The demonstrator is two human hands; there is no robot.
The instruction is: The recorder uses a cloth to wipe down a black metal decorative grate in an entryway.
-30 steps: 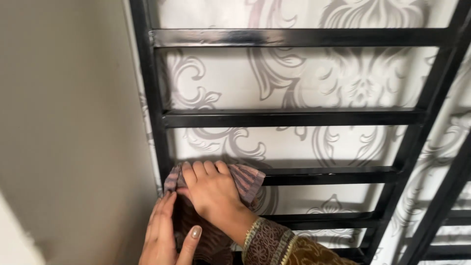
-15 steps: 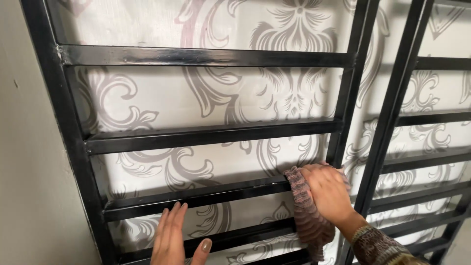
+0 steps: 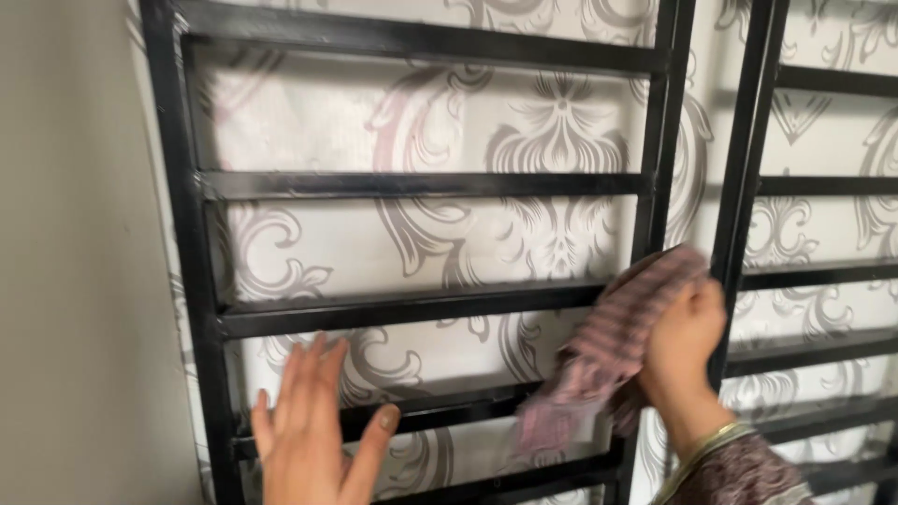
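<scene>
head view shows me mid-wipe on the black metal grille (image 3: 421, 304): my right hand (image 3: 683, 341) is closed around a bunched pink-and-grey striped cloth (image 3: 608, 360), pressing it near the right upright of the near panel, with the loose end of the cloth hanging below and to the left of that hand. my left hand (image 3: 309, 430) is open, fingers spread and flat, holding nothing, resting against or just in front of a lower bar well to the left of the cloth; i cannot tell if it touches. i judge the wiping step is underway, and the next move calls for keeping the cloth flat on a bar. counted: one cloth, two hands, two grille panels, four crossbars visible on the near panel, patterned backing (image 3: 552, 140) behind, plain wall (image 3: 75, 262) left of my left hand.
</scene>
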